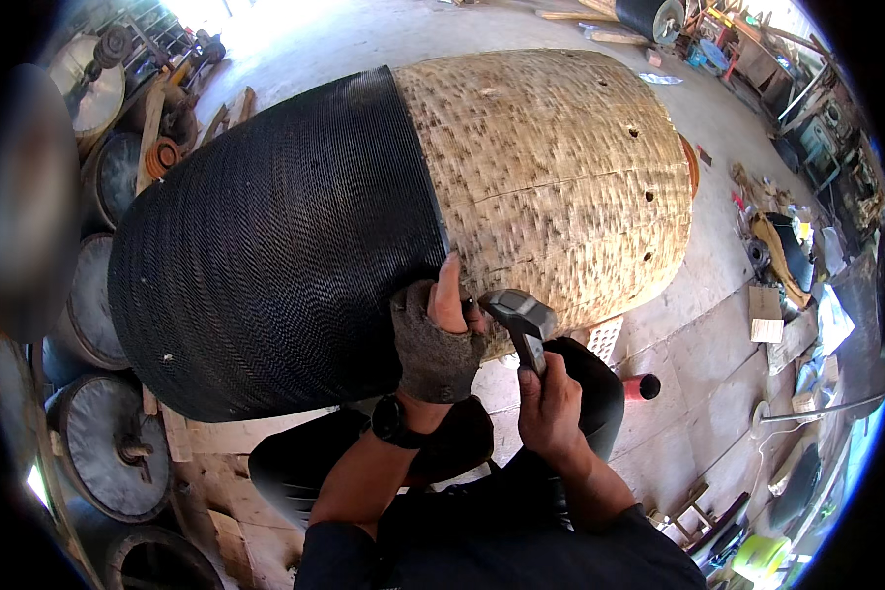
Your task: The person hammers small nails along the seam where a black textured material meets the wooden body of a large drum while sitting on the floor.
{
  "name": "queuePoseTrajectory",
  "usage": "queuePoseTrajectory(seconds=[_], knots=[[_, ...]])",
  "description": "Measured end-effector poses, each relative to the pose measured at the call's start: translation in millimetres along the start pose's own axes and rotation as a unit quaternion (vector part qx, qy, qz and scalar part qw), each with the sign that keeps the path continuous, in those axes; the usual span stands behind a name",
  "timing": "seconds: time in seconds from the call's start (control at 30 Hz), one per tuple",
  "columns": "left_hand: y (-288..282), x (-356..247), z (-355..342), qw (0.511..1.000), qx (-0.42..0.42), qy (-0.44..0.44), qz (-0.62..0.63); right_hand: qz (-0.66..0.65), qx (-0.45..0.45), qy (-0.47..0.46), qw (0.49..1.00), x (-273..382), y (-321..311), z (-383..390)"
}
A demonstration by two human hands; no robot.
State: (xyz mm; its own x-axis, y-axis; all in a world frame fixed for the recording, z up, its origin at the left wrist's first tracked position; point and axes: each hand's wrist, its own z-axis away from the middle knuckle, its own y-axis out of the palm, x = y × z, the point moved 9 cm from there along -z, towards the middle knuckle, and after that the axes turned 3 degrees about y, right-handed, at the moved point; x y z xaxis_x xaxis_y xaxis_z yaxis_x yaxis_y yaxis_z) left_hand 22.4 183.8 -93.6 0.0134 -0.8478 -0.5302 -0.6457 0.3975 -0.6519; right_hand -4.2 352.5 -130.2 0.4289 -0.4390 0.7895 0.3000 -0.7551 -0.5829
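Along the left edge stand round discs (pixel 108 447) with hubs, leaning together, grey and dusty, with wooden boards beneath them. Right of them lies the big wooden drum (pixel 560 167), barrel-shaped and on its side, bulging in the middle. Its left part is covered by a black ribbed sleeve (pixel 265 256), a tight weave of fine rows that looks like rubber or cord. The right part of the drum is bare: pale, rough wood with dark scuffs, a few cracks and small holes.

Judging from how things lie, the black covering reaches about halfway along the drum; the stretch to the right remains uncovered, so the work seems near its middle.

The left hand (pixel 438 334), in a grey fingerless glove with a black watch at the wrist, is pressed against the drum right at the edge of the sleeve, fingers together as if pinching something small there; what it pinches I cannot tell. Just right of it, the right hand (pixel 551 398) is clamped around the handle of a hammer (pixel 521 320), its dark metal head close to the left fingers and the sleeve's edge.

Farther right, a small red cylinder (pixel 642 386) lies on the concrete floor (pixel 698 324), and tools and scraps clutter the far right side.
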Motion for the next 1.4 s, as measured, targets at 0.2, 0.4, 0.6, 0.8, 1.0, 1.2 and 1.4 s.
queuePoseTrajectory(seconds=[0.2, 0.4, 0.6, 0.8, 1.0, 1.2, 1.4], knots=[[0, -3, 1, 1.000, -0.021, 0.018, -0.007, -0.018, -0.021, -0.006, 1.000, -1, -1, 1], [-8, -5, 9, 0.999, -0.046, 0.012, 0.005, 0.019, -0.002, 0.010, 1.000, -8, 6, 2], [-27, -16, 66, 0.995, -0.062, 0.075, 0.017, -0.094, -0.069, -0.101, 0.988, -1, -8, 9], [25, -27, 143, 0.969, 0.192, 0.147, -0.050, -0.100, -0.037, -0.047, 0.993, -13, 6, 5], [63, -3, 201, 0.944, 0.295, 0.126, -0.082, 0.023, 0.024, 0.002, 0.999, -20, 20, 5], [93, 6, 216, 0.916, 0.348, 0.144, -0.140, -0.222, -0.098, -0.194, 0.951, 9, -11, 21], [106, 14, 217, 0.919, 0.378, 0.088, -0.077, -0.016, 0.009, 0.005, 1.000, -18, 22, 9]])
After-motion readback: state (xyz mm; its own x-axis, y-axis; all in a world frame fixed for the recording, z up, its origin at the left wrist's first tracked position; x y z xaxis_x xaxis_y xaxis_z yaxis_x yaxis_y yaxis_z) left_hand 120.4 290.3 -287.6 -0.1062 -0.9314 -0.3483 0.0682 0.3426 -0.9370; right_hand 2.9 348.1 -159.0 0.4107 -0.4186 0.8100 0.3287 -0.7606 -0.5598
